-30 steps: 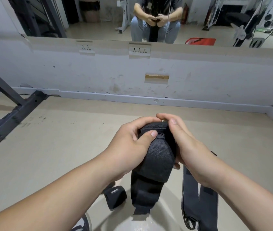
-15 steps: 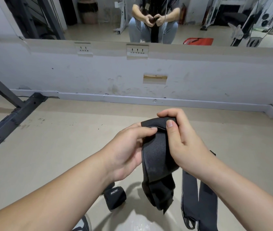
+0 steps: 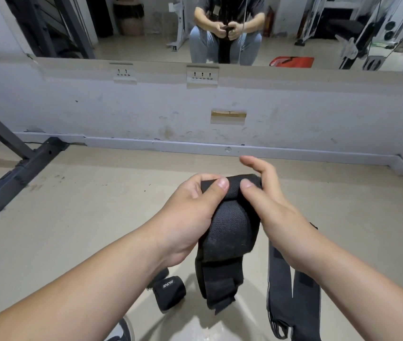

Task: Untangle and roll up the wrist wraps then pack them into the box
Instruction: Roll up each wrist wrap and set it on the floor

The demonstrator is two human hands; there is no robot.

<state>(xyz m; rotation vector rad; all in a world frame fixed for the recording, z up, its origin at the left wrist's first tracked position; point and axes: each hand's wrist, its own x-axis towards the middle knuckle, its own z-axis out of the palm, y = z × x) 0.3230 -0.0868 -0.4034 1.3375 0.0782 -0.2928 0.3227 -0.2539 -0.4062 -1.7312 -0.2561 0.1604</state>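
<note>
Black wrist wrap (image 3: 230, 227) held above the floor (image 3: 97, 205), tail hanging. Left hand (image 3: 190, 217) and right hand (image 3: 269, 205) each have their grip clamped on its folded top, thumbs in front. Beneath, partly hidden by the forearms, lie a rolled wrap (image 3: 168, 290) and flat straps (image 3: 291, 299); a metal frame (image 3: 18, 168) stands at left.

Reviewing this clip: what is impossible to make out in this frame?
- Box: nowhere in the head view.
- Held wrist wrap: its rolled end is hidden between left hand and right hand.
- Rolled wrist wrap on the floor: partly behind the left forearm.
- Flat wraps: cut off by the bottom edge, crossed by the right forearm.
</note>
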